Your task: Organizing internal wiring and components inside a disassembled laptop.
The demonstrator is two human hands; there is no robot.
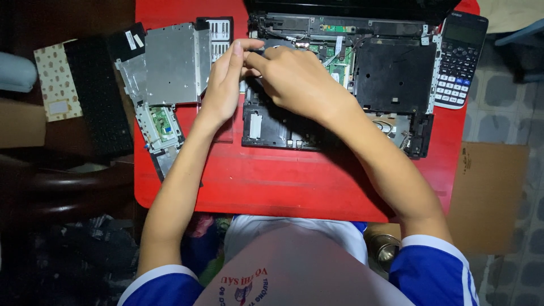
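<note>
While opened laptop base (391, 73) lies lengthwise across red table (294, 181), both hands meet at its upper-left corner: left hand (224, 85) fingers extended, pinching; right hand (294, 76) curled, grip contents hidden.

the picture is bright in the middle and falls off to deep dark at the left edge and lower left corner, where detail is lost. light seems to come from above and slightly ahead, lighting the red surface (294, 181) evenly with a soft sheen and no harsh glare. the silver metal panel (170, 62) reflects a pale, flat glow. soft shadows lie under both forearms. focus is fairly sharp at centre; the white shirt (294, 260) near the bottom is a little soft.
</note>
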